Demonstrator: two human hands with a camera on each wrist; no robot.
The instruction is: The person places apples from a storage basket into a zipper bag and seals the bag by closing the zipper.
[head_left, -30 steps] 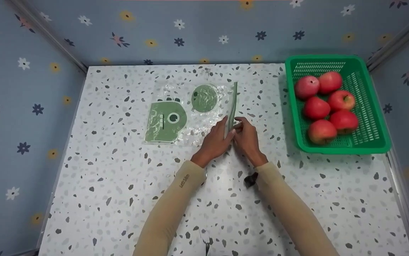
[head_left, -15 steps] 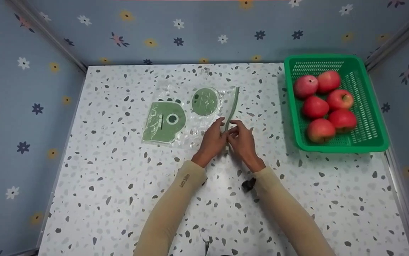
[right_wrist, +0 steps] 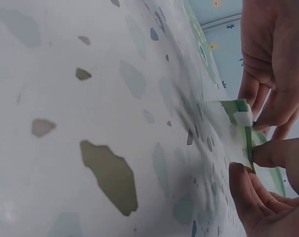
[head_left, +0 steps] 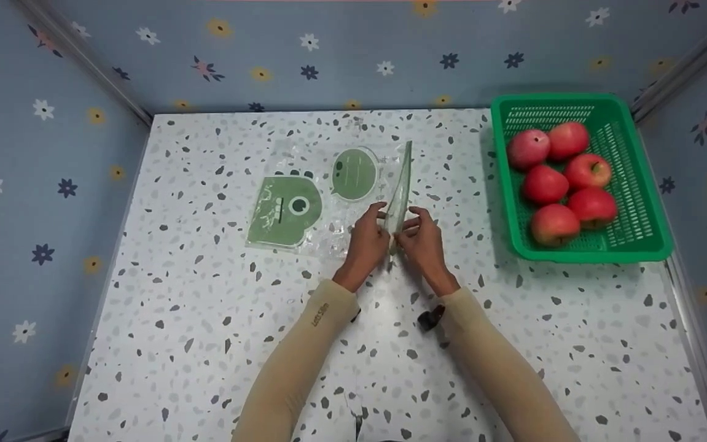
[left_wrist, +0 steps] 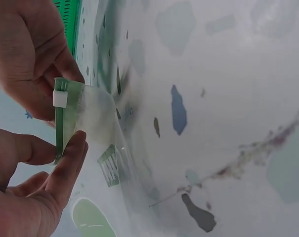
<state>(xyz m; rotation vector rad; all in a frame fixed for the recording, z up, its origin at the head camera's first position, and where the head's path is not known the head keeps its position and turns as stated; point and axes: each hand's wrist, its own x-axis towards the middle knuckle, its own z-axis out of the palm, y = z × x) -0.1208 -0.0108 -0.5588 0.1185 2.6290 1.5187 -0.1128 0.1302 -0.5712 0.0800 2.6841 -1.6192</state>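
Note:
A clear plastic slider zip bag (head_left: 335, 224) printed with a green dinosaur lies flat, its green-edged mouth (head_left: 403, 184) at the right. The two edges of that mouth stand apart in the head view. My left hand (head_left: 367, 240) pinches the left edge between thumb and fingers. Opposite it, my right hand (head_left: 424, 244) pinches the right edge. Close to the fingers, the white slider (left_wrist: 60, 98) sits at the near end of the green strip; the right wrist view shows the same slider (right_wrist: 243, 118) between the two hands.
A green plastic basket (head_left: 593, 256) with several red apples (head_left: 546, 185) stands at the right of the speckled white table (head_left: 206, 344). Flower-patterned panels (head_left: 353, 55) enclose the table at the back and sides.
Both hands have shifted slightly toward me along the bag's mouth. Its green edges, together before, have now spread apart. The basket and apples stay in place.

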